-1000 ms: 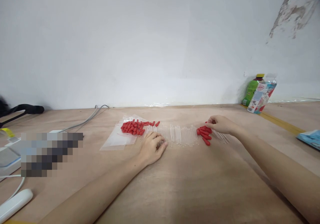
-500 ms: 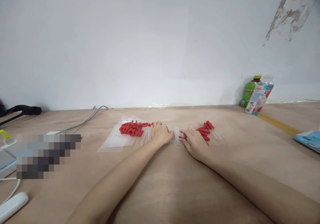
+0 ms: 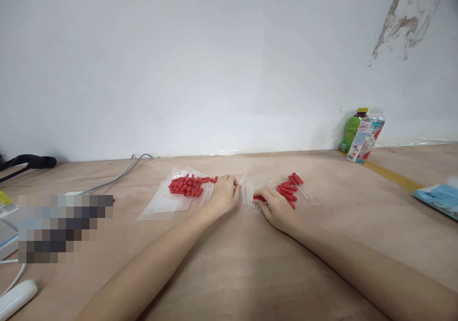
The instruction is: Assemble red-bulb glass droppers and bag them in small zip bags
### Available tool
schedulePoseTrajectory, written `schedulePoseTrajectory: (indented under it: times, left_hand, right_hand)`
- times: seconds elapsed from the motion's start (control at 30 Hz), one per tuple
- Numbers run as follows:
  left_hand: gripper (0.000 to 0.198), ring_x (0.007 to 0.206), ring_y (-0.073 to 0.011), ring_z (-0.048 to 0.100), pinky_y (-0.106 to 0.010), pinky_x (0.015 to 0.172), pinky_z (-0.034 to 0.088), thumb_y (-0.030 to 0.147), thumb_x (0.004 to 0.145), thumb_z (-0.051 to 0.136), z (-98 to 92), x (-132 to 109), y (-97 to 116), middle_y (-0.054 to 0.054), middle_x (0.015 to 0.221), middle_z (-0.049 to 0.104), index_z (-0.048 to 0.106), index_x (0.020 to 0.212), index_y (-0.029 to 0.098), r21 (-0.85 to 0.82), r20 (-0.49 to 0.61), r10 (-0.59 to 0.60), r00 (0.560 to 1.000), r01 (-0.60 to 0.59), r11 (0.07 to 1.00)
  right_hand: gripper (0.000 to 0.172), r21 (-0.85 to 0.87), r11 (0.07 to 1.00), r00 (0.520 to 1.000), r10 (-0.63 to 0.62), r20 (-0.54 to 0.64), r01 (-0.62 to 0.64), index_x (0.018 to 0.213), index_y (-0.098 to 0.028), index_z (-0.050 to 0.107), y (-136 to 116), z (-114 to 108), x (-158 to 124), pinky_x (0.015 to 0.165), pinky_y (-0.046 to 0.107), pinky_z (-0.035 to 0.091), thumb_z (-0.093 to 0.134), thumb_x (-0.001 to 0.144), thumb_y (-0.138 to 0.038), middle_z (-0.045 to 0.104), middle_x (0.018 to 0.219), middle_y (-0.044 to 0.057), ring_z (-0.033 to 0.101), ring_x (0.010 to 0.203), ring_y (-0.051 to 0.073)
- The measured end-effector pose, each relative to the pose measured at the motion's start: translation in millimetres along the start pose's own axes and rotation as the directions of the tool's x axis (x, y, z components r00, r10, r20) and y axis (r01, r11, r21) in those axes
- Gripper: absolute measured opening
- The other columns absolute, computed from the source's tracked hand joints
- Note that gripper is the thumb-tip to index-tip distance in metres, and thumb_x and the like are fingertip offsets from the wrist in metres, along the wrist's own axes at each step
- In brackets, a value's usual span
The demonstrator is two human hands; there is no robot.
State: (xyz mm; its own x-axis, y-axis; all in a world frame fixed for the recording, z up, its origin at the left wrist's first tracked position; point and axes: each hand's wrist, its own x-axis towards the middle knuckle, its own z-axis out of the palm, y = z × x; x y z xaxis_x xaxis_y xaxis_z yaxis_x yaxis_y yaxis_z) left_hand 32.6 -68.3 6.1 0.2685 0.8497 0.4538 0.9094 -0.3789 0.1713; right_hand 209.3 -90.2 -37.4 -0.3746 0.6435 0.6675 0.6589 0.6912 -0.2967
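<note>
The left grip pinches a clear tube — probably light, brittle, best held mid-length — the right grip a soft-looking red bulb.

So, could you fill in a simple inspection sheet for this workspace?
Surface: wooden tabletop, yellow strip at right.
Work items: red pieces piled over clear bags; thin clear sticks between both hands; another red cluster at right.
Left grip: left hand, seemingly pinching a clear stick.
Right grip: right hand, thumb and fingers on a red piece.
Clutter: green bottle, clear bottle, blue packet, white rounded object, black object.
Cables: grey cable toward the wall, white cable at lower left.
Surroundings: white wall, damaged patch upper right.
</note>
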Motion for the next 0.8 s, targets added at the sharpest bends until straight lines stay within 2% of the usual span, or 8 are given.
schedulePoseTrajectory:
  times: [0.07,0.13,0.2,0.3,0.47,0.8]
  left_hand:
    - [0.017,0.071,-0.0158,0.054,-0.026,0.062,0.041,0.025,0.086,0.036,-9.2,-19,-10,-0.005,0.081,0.058,0.051,0.087,0.016,-0.050,0.016,0.165,0.986,-0.164,0.985]
    - [0.018,0.068,-0.0160,0.054,-0.026,0.058,0.041,0.028,0.088,0.036,-13.1,-36,-21,-0.003,0.079,0.059,0.050,0.090,0.018,-0.018,0.007,0.208,0.978,-0.208,0.978]
    - [0.018,0.072,-0.0164,0.056,-0.027,0.062,0.043,0.027,0.088,0.037,-11.1,-47,-31,-0.003,0.081,0.061,0.052,0.096,0.020,0.003,-0.020,0.262,0.965,-0.262,0.965]
    - [0.021,0.079,-0.0150,0.057,-0.026,0.069,0.045,0.020,0.087,0.039,-1.8,-52,-39,-0.004,0.088,0.062,0.054,0.102,0.020,-0.068,-0.077,0.350,0.934,-0.355,0.932]
    - [0.023,0.084,-0.0144,0.057,-0.027,0.073,0.047,0.016,0.086,0.041,8.1,-50,-40,-0.004,0.094,0.062,0.055,0.104,0.019,-0.161,-0.121,0.372,0.920,-0.388,0.907]
    - [0.025,0.082,-0.0145,0.058,-0.027,0.072,0.048,0.017,0.086,0.039,4.6,-51,-37,-0.005,0.091,0.063,0.057,0.104,0.020,-0.107,-0.121,0.430,0.895,-0.443,0.890]
  right_hand:
    - [0.013,0.051,0.999,1.000,-0.008,0.024,0.007,0.086,-0.019,0.053,-2,1,0,0.063,0.027,0.043,0.041,0.085,-0.024,0.057,0.081,0.004,0.053,0.072,0.015]
    - [0.014,0.066,0.998,0.999,-0.019,0.034,0.017,0.089,-0.019,0.053,-5,1,0,0.064,0.027,0.044,0.040,0.085,-0.024,0.057,0.084,0.004,0.054,0.074,0.015]
    - [0.016,0.069,0.997,0.999,-0.042,0.035,0.040,0.095,-0.020,0.053,-9,1,0,0.065,0.027,0.045,0.040,0.085,-0.023,0.057,0.087,0.005,0.055,0.077,0.015]
    - [0.019,0.073,0.993,0.995,-0.090,0.034,0.088,0.098,-0.021,0.054,-13,1,1,0.067,0.027,0.046,0.039,0.086,-0.021,0.057,0.089,0.005,0.055,0.077,0.015]
    - [0.019,0.093,0.991,0.994,-0.102,0.035,0.098,0.096,-0.021,0.055,-14,1,0,0.067,0.027,0.047,0.039,0.085,-0.021,0.057,0.088,0.005,0.056,0.076,0.014]
    - [0.017,0.131,0.987,0.994,-0.097,0.049,0.090,0.094,-0.021,0.056,-17,-1,0,0.067,0.027,0.048,0.043,0.084,-0.020,0.057,0.087,0.004,0.056,0.075,0.013]
